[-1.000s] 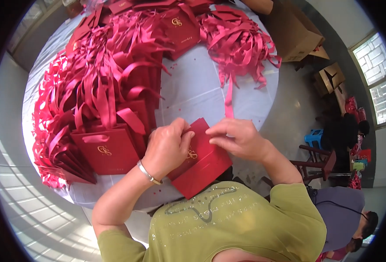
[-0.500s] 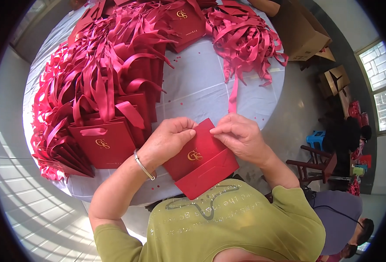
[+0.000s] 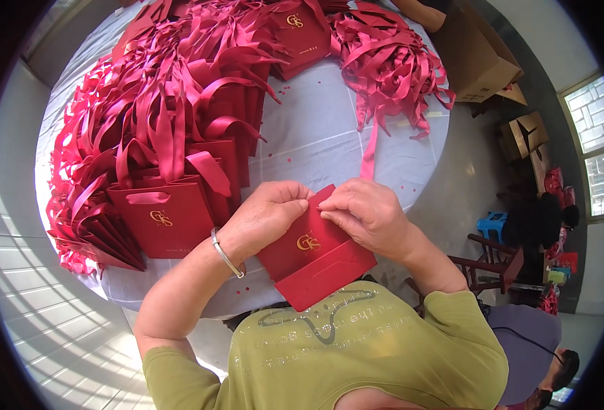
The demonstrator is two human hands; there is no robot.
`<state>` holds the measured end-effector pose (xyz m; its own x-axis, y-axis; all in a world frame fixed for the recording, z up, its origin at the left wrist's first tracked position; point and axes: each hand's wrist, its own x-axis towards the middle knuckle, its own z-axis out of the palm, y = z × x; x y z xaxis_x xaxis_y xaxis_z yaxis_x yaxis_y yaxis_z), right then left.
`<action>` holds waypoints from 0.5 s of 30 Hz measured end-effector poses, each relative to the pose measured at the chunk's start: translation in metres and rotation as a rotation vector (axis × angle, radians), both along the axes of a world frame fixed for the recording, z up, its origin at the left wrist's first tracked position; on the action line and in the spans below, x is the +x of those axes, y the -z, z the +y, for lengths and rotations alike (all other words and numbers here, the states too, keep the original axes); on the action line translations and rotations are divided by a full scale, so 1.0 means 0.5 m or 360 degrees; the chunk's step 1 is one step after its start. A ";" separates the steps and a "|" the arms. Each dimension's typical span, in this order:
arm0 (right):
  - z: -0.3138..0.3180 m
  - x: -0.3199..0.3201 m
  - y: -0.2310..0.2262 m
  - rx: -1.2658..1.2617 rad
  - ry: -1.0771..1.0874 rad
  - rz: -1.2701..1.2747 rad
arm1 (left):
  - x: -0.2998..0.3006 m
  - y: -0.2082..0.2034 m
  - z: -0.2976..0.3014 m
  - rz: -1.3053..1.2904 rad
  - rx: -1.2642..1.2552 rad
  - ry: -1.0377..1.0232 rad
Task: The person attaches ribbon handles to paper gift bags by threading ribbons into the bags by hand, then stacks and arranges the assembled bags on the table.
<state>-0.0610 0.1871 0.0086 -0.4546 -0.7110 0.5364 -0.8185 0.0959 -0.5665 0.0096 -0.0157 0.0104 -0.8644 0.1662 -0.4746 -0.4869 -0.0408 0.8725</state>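
Observation:
A dark red paper gift bag (image 3: 309, 256) with a gold emblem is held tilted in front of my chest, its lower part folded flat. My left hand (image 3: 275, 210) is closed on its upper left edge, thumb on the front. With fingertips pinched together, my right hand (image 3: 365, 213) touches the front near the upper edge; what sits in the pinch is too small to make out. A pink-red ribbon (image 3: 369, 156) runs from the ribbon pile (image 3: 397, 65) to behind my right hand, where its end is hidden.
On the round table's pale cloth (image 3: 302, 140), finished-looking red bags (image 3: 162, 219) with ribbon handles crowd the left and back. Another person's arm (image 3: 421, 12) reaches in at the far right. Beyond the table are a cardboard box (image 3: 483, 58), a blue stool (image 3: 492, 224) and a wooden chair (image 3: 497, 263).
My right fingertips have shifted left, from the bag's upper right edge onto its front, closer to my left hand. The left hand keeps its hold; the view has shifted slightly.

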 end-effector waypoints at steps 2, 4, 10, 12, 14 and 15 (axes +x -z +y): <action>-0.003 0.003 -0.003 0.0010 -0.0003 0.0135 | 0.000 -0.003 0.003 0.0101 -0.0128 0.0060; -0.005 0.007 -0.004 0.0063 0.0017 0.0185 | 0.002 -0.001 0.002 0.0161 -0.0198 0.0080; -0.019 0.048 -0.029 0.0403 0.0198 0.0511 | 0.007 0.015 0.011 0.0427 -0.0419 0.0062; -0.027 0.065 -0.031 0.0569 0.0323 0.0696 | 0.007 0.014 0.014 0.0475 -0.0455 0.0072; -0.029 0.050 -0.024 0.0484 0.0257 0.0410 | 0.009 0.009 0.016 0.0617 -0.0505 0.0040; -0.033 0.038 -0.022 0.0393 0.0186 0.0122 | 0.011 0.007 0.013 0.0619 -0.0508 0.0033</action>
